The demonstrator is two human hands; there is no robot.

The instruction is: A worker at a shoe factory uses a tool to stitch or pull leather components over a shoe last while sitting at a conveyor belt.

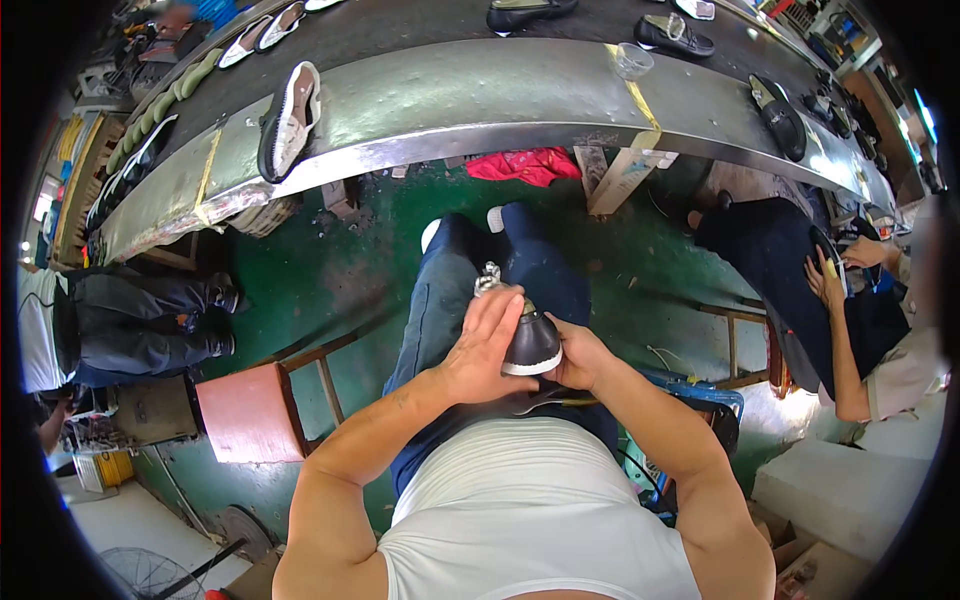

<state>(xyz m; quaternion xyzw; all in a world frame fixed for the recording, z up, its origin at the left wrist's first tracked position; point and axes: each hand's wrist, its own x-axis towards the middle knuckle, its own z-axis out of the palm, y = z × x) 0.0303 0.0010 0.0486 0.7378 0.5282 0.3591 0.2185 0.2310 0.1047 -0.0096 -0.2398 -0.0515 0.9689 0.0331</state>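
Over my lap I hold a black shoe (533, 343) with a white edge at its near end. My left hand (480, 348) lies over its left side and top, fingers stretched along it and thumb toward the near end. My right hand (578, 357) grips the right side near the white edge, its fingertips partly hidden. A shiny silvery piece (488, 278) shows just beyond my left fingertips; I cannot tell what it is. Nearest on the bench ahead, another black shoe with a pale inside (291, 122) rests tilted at the metal edge.
A metal-edged bench (450, 95) curves ahead, with several shoes and a clear plastic cup (632, 61). A pink-topped stool (252, 413) stands to the left. One person (140, 325) is at the left; another (800, 300) sits working at the right. Red cloth (525, 166) lies under the bench.
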